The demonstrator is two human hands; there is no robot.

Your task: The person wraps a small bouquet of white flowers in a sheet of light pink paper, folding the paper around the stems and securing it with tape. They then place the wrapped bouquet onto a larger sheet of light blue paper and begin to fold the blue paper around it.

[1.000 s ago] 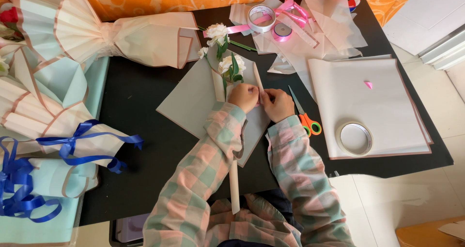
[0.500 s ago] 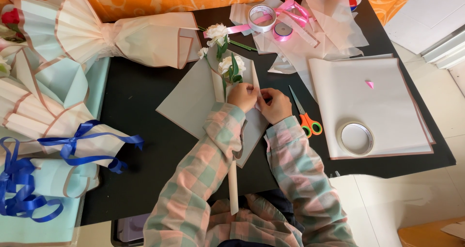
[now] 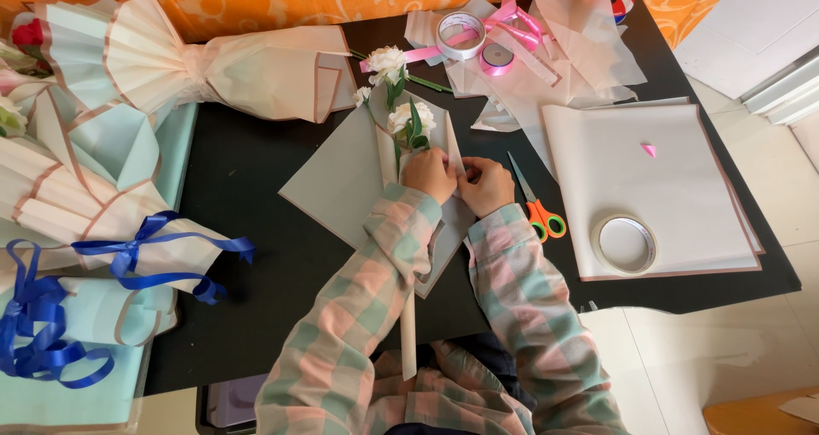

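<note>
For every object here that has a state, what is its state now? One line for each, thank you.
left hand: pinching the cream wrapping paper
right hand: gripping the same paper
white flowers: partly wrapped, heads showing
scissors: closed, lying flat
clear tape roll: flat on the paper stack
finished bouquet: wrapped, on its side

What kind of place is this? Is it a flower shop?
Probably a flower-wrapping table, perhaps a florist's: finished bouquets, sheets of wrapping paper and ribbon rolls lie about, and both hands wrap white flowers.
</note>
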